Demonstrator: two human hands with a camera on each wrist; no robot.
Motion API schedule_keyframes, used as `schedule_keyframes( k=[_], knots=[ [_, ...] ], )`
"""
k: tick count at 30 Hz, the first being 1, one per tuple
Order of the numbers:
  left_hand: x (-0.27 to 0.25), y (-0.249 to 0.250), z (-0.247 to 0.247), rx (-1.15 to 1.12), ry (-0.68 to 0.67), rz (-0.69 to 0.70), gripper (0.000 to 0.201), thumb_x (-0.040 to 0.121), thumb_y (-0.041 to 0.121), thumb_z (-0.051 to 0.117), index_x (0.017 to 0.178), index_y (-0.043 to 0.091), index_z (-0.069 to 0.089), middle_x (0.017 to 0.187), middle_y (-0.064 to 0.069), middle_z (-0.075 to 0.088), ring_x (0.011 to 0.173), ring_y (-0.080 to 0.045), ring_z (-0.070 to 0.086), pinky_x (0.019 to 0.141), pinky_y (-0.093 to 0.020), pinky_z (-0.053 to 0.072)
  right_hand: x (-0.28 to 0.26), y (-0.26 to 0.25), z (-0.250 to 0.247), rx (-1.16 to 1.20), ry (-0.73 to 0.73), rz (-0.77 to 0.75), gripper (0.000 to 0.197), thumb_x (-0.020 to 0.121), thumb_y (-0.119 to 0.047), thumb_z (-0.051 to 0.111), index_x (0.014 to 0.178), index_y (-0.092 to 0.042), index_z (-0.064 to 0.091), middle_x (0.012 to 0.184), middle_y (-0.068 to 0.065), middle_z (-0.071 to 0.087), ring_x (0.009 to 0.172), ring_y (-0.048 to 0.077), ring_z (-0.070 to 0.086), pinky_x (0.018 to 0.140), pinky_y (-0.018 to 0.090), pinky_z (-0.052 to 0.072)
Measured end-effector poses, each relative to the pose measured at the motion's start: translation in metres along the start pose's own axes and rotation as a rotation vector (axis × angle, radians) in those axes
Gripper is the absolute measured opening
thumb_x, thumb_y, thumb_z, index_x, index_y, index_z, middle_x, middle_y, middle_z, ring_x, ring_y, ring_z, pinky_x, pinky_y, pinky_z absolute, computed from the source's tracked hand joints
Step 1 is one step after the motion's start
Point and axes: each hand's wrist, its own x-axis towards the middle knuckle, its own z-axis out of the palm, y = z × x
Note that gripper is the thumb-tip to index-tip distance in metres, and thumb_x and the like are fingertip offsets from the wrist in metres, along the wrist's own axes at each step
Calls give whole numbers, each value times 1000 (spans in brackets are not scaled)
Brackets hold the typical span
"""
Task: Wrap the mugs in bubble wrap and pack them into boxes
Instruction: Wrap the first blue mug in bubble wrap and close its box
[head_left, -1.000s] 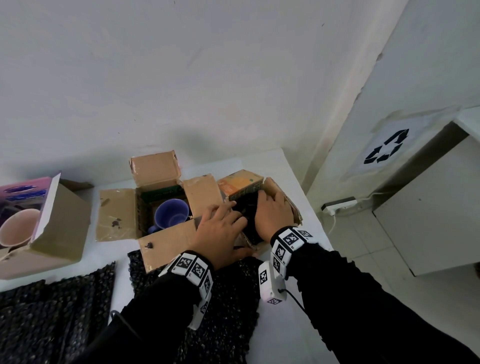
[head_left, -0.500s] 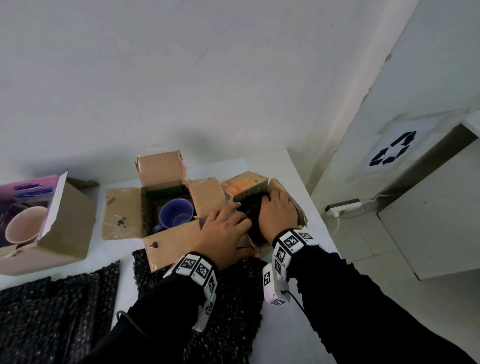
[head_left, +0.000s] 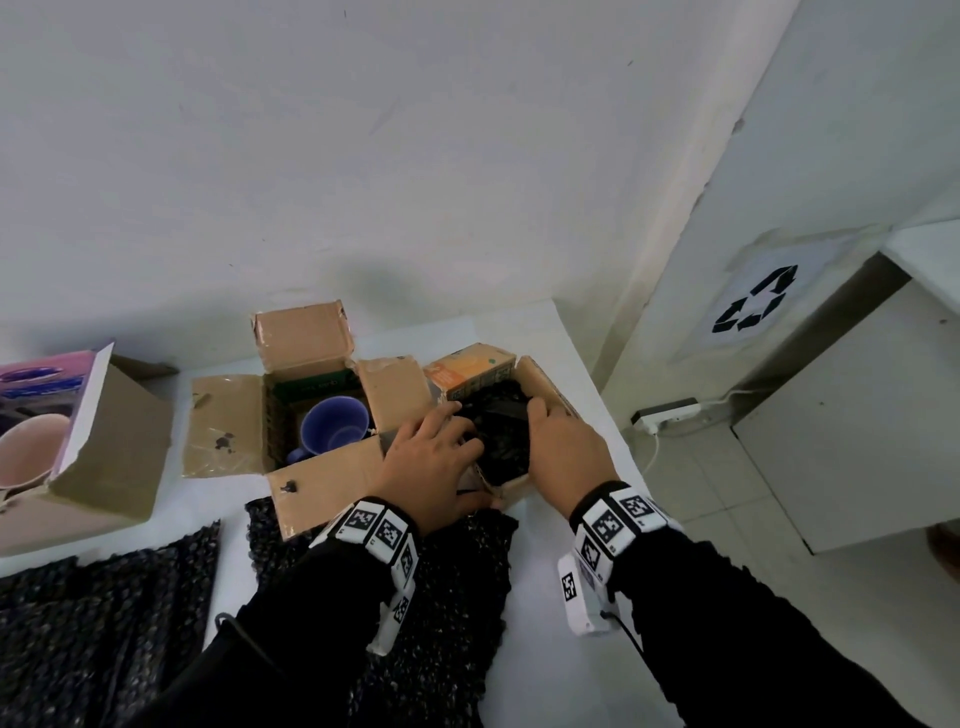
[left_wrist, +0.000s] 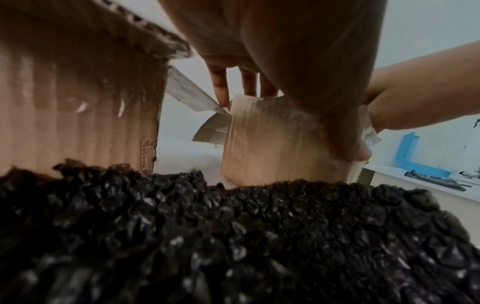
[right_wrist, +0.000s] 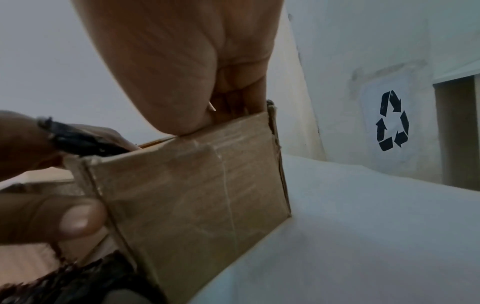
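Barely anything has shifted: the black bubble-wrapped bundle (head_left: 498, 431) stays seated in the small brown cardboard box (head_left: 550, 384), at 3 o'clock of the purple mug (head_left: 335, 423). The left hand (head_left: 431, 462) keeps its grip clasped on the near wall, the right hand (head_left: 566, 452) on the right wall. Closing likely follows.

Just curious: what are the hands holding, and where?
The black bubble-wrap bundle in the small box: left hand on its left side, right hand opposite.

Three open brown cardboard boxes (head_left: 111, 452) (head_left: 322, 478) (head_left: 553, 387), two unwrapped ceramic mugs (head_left: 26, 452) (head_left: 335, 426), one black bubble-wrapped bundle (head_left: 501, 431), two flat black bubble-wrap sheets (head_left: 93, 634) (head_left: 452, 597) at lower left.
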Motion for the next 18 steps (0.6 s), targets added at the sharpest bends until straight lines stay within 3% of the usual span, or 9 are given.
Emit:
schedule_keyframes(
  k=[5,8,12,15,18],
  knots=[
    [4,-2,-12,65,-82,2,79,68,81,24,114,29,62,138,2,48,140,-24,27,107,-48,27,6,4,-1,-2,-91,-17,25,91,-4,40,115,-6,46,113,15,57,93,33,61,66,33,36],
    [6,-2,-17,94,-64,19,78,68,79,25,106,26,68,135,1,49,136,-27,31,108,-49,27,-3,12,3,41,-32,-80,21,90,-6,42,110,-9,48,116,12,52,86,32,58,61,34,36],
    [1,7,-6,101,13,114,62,79,63,36,106,16,67,113,-1,60,115,-26,48,98,-44,36,-18,26,13,92,40,-216,15,94,-24,42,103,-13,48,97,7,55,86,27,55,60,32,35],
    [-6,11,2,4,109,101,48,84,55,42,116,22,54,105,0,65,112,-27,53,93,-45,40,-23,34,14,98,50,-304,30,93,-47,42,103,-19,46,89,5,57,81,24,54,58,31,38],
    [-7,13,5,40,129,132,37,86,49,41,109,25,57,102,0,65,112,-28,55,88,-47,43,-24,38,14,18,-5,-373,37,89,-57,36,106,-25,43,92,5,56,80,25,56,59,32,44]
  ],
)
